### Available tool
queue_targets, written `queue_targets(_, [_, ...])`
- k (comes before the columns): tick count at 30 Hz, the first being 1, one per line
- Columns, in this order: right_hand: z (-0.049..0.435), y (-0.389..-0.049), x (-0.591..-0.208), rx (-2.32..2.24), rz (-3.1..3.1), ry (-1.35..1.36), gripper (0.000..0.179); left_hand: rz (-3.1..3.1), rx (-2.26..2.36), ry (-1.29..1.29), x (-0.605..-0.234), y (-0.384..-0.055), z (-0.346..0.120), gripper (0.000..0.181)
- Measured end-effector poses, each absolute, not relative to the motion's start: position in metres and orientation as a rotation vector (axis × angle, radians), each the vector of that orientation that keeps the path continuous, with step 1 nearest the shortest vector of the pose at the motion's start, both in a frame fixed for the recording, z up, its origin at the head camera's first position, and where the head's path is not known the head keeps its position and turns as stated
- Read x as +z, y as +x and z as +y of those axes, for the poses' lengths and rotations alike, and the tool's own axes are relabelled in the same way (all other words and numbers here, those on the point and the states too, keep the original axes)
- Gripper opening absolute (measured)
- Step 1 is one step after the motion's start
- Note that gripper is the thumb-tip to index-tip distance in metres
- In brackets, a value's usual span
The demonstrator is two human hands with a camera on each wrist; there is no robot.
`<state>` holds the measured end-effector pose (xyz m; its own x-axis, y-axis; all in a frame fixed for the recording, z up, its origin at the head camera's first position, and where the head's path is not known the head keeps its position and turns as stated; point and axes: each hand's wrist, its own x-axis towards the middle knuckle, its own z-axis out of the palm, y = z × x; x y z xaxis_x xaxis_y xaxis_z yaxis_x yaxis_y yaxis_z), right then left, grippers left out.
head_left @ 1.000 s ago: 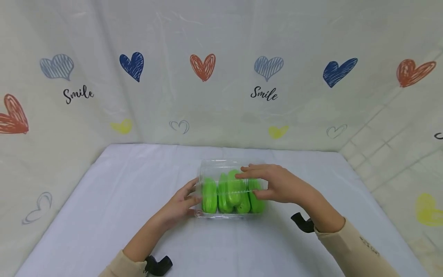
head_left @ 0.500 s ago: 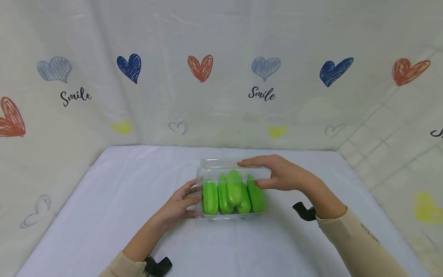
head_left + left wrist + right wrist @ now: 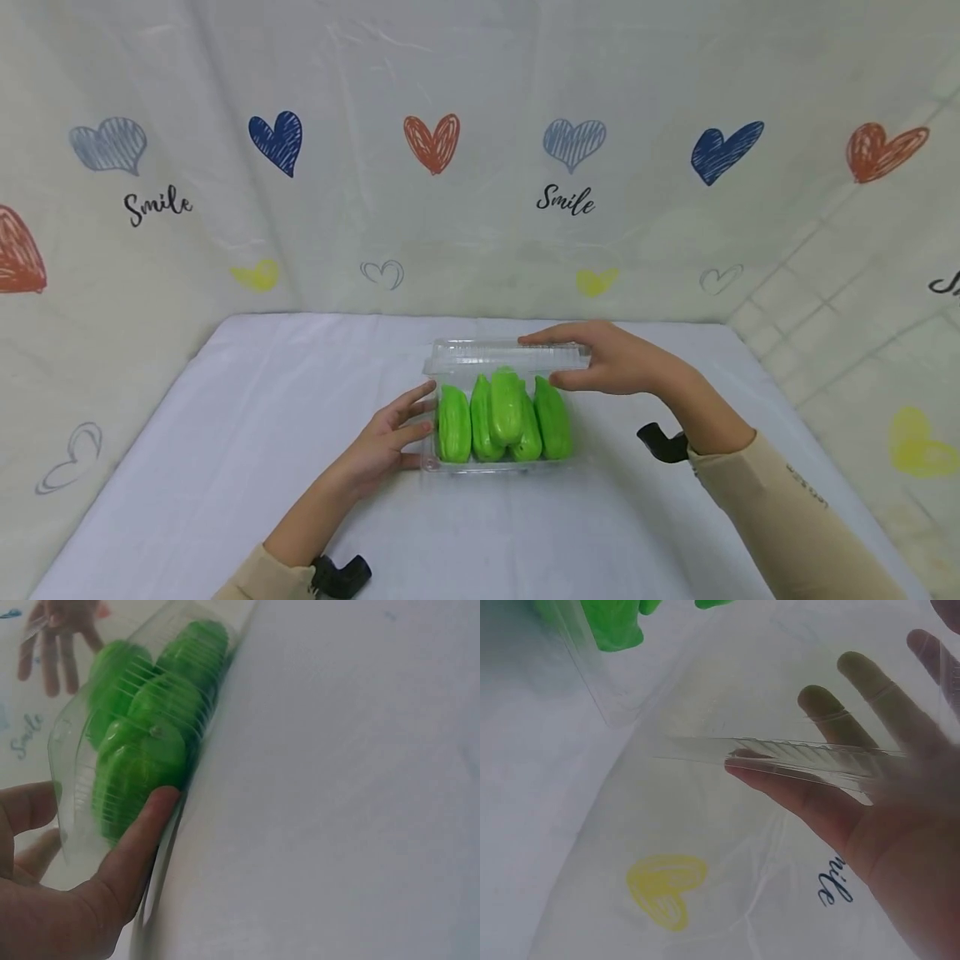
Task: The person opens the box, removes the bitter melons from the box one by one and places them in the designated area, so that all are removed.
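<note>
A clear plastic clamshell container [image 3: 498,468] stands on the table, holding several shiny green cucumber-like vegetables [image 3: 507,408]. Its clear lid [image 3: 476,357] is raised along the far side. My left hand [image 3: 386,437] rests against the container's left wall with its fingers fairly straight; in the left wrist view one fingertip touches the lower edge beside the vegetables [image 3: 142,757]. My right hand [image 3: 618,358] holds the lid's right end between thumb and fingers. Through the clear lid [image 3: 795,761], the right wrist view shows the fingers on one side and the thumb on the other.
A white cloth covers the table [image 3: 300,392]. Behind it hangs a pale curtain [image 3: 480,67] printed with hearts and "Smile" lettering. A black curved piece sits at each wrist, the left piece [image 3: 342,575] and the right piece [image 3: 662,442].
My right hand has moved up and away, lifting the lid back off the vegetables toward the far side. The left hand has stayed at the container's left wall. The head view has shifted slightly.
</note>
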<state>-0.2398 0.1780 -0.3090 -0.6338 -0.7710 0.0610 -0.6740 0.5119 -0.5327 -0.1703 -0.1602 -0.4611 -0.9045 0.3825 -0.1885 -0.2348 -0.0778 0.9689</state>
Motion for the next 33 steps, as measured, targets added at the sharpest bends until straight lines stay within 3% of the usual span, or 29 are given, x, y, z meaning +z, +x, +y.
queue_targets(33, [0.205, -0.271, -0.310, -1.269, 2.571, -1.009, 0.047, 1.797, 2.027, 0.167, -0.462, -0.170, -0.160, 0.065])
